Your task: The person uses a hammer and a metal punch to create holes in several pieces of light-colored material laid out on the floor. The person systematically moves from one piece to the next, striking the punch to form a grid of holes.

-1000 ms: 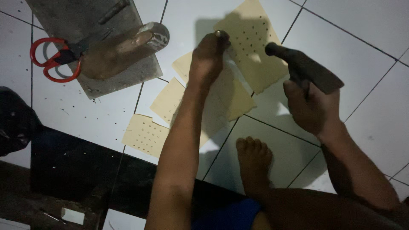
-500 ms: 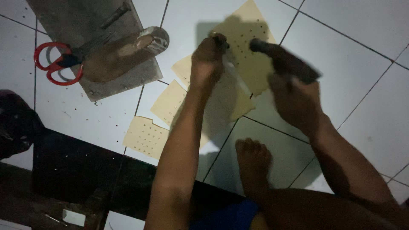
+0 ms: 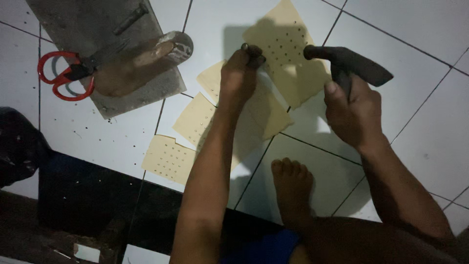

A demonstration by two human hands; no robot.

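Note:
My left hand [image 3: 238, 74] grips a small dark metal punch [image 3: 253, 51], held upright with its tip on a tan perforated sheet [image 3: 288, 54] lying on the white tiled floor. My right hand [image 3: 352, 108] is closed around the handle of a dark hammer [image 3: 349, 62], whose head points left, a short way to the right of the punch's top. More tan sheets dotted with holes [image 3: 168, 157] lie overlapping under and beside my left forearm. My bare foot [image 3: 292, 188] rests on the tile between my arms.
A grey slab [image 3: 93, 29] lies at the upper left with red-handled scissors [image 3: 66, 78] and a wooden-handled tool [image 3: 139, 61] on it. A dark cloth bundle [image 3: 17, 146] sits at the left edge. A dark floor strip [image 3: 88, 195] runs below the sheets.
My right hand swung the hammer in toward the punch half a second ago and has now drawn it back to the right. My left hand keeps the punch on the sheet.

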